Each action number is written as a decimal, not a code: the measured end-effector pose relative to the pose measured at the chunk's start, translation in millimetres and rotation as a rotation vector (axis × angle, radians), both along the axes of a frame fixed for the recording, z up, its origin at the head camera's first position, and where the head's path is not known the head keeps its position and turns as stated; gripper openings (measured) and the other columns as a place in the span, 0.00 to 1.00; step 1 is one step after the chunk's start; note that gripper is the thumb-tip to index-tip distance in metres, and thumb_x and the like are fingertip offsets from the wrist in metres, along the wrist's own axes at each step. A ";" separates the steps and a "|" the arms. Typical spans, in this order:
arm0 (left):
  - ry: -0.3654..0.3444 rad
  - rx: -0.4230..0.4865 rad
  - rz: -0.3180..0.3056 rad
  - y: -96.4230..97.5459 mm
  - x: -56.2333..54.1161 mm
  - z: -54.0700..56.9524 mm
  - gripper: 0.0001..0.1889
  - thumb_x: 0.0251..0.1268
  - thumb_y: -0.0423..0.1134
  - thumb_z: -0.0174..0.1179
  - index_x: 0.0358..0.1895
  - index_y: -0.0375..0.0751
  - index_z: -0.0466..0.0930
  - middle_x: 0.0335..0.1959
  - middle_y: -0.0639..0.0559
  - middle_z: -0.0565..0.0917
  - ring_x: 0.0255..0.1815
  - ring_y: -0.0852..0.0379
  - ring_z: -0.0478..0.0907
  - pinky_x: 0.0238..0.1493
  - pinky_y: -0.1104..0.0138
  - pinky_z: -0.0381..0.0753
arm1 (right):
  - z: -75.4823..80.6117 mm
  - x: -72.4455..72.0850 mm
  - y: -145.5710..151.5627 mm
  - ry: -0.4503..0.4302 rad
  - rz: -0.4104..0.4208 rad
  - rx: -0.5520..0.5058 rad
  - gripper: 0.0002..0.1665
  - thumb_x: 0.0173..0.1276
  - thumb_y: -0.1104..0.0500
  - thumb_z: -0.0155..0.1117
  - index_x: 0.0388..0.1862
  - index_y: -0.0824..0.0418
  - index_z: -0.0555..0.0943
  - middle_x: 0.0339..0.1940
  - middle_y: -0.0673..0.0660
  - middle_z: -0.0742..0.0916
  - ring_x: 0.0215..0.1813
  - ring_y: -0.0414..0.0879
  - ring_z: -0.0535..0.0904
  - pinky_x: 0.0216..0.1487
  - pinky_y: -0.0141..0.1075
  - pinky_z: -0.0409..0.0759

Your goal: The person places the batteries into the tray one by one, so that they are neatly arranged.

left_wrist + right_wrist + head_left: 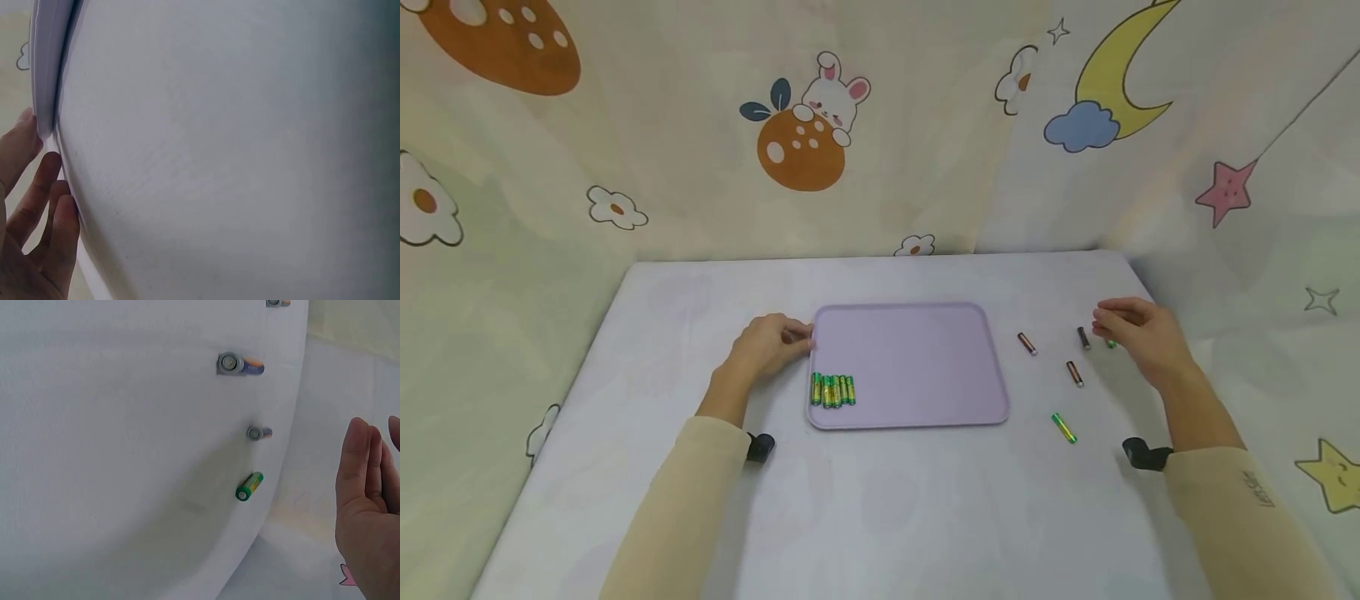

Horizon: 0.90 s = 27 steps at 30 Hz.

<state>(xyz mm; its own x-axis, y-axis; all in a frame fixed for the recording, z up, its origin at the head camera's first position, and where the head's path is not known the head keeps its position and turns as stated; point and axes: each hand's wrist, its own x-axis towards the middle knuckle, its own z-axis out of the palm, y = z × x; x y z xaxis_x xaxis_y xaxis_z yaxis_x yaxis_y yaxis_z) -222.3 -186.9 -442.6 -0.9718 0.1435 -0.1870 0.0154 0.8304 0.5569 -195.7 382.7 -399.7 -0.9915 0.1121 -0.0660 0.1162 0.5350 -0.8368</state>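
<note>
A shallow lilac tray lies on the white table. Several green-and-yellow batteries stand side by side in its lower left corner. At the tray's left edge is my left hand, its thumb touching the rim and its other fingers spread loosely beside it. My right hand, fingers nearly straight and holding nothing, hovers over the table's right side. Below its fingertips lies a green battery, partly covered in the head view. Just left of that hand is a dark battery.
Two brown-and-dark batteries lie between the tray and my right hand. Nearer the front, another green-and-yellow battery rests at a slant. Patterned cloth hangs behind the table and along its sides.
</note>
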 end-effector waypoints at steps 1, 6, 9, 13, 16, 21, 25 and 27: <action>0.002 0.002 -0.001 -0.2 0.2 -0.3 0.22 0.69 0.55 0.67 0.62 0.56 0.85 0.56 0.47 0.85 0.57 0.47 0.79 0.57 0.49 0.77 | -0.8 0.2 2.2 -0.004 -0.005 0.010 0.33 0.75 0.42 0.62 0.66 0.64 0.74 0.44 0.40 0.84 0.45 0.30 0.85 0.48 0.17 0.78; 0.016 0.014 -0.002 -0.4 1.3 0.7 0.21 0.68 0.54 0.67 0.61 0.55 0.86 0.55 0.48 0.85 0.56 0.47 0.80 0.56 0.49 0.77 | -3.9 -1.6 11.2 -0.050 -0.037 0.065 0.38 0.75 0.39 0.62 0.70 0.65 0.72 0.51 0.47 0.83 0.48 0.31 0.83 0.60 0.30 0.80; 0.019 0.025 -0.006 -0.8 2.1 1.2 0.21 0.69 0.53 0.67 0.61 0.54 0.86 0.56 0.48 0.85 0.56 0.47 0.80 0.56 0.49 0.78 | -7.2 -2.7 15.5 -0.085 -0.055 0.141 0.42 0.75 0.36 0.59 0.73 0.65 0.70 0.60 0.58 0.81 0.56 0.42 0.81 0.68 0.51 0.76; 0.016 0.028 -0.010 -1.7 3.2 1.4 0.20 0.69 0.53 0.67 0.61 0.53 0.86 0.57 0.47 0.85 0.57 0.46 0.81 0.56 0.48 0.78 | -15.9 -6.1 20.1 -0.114 -0.081 0.224 0.42 0.76 0.36 0.57 0.73 0.66 0.69 0.68 0.70 0.76 0.65 0.63 0.73 0.62 0.60 0.75; 0.015 0.027 -0.002 -2.1 4.4 2.5 0.20 0.69 0.53 0.67 0.61 0.53 0.86 0.57 0.48 0.85 0.56 0.47 0.81 0.56 0.48 0.78 | -23.4 -12.1 22.9 -0.126 -0.117 0.257 0.39 0.77 0.40 0.58 0.72 0.68 0.69 0.69 0.73 0.75 0.67 0.68 0.71 0.55 0.52 0.77; 0.010 0.034 0.007 -1.1 5.4 1.9 0.20 0.69 0.52 0.67 0.60 0.54 0.86 0.57 0.49 0.84 0.56 0.47 0.80 0.55 0.50 0.79 | -31.3 -21.3 27.8 -0.180 -0.191 0.292 0.36 0.78 0.46 0.58 0.71 0.70 0.69 0.67 0.75 0.75 0.64 0.69 0.72 0.50 0.48 0.80; 0.015 0.035 0.006 -0.7 5.2 0.9 0.20 0.69 0.53 0.67 0.60 0.54 0.86 0.56 0.50 0.85 0.55 0.48 0.81 0.55 0.50 0.79 | -36.0 -26.3 31.5 -0.220 -0.190 0.322 0.35 0.77 0.47 0.61 0.70 0.71 0.70 0.63 0.74 0.77 0.59 0.67 0.75 0.48 0.50 0.80; 0.025 0.036 0.003 -1.3 4.7 1.7 0.20 0.68 0.53 0.68 0.60 0.54 0.87 0.56 0.50 0.85 0.55 0.48 0.81 0.55 0.51 0.79 | -38.5 -28.6 32.3 -0.219 -0.189 0.336 0.35 0.75 0.47 0.62 0.69 0.71 0.71 0.61 0.74 0.78 0.58 0.66 0.76 0.47 0.50 0.79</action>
<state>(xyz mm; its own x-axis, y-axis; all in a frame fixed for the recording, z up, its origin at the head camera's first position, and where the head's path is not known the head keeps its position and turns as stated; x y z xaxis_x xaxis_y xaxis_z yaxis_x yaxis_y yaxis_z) -217.6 -188.2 -440.9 -0.9766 0.1466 -0.1573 0.0273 0.8101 0.5856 -224.2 415.0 -438.2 -0.9184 0.3410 -0.2008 0.3929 0.7258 -0.5646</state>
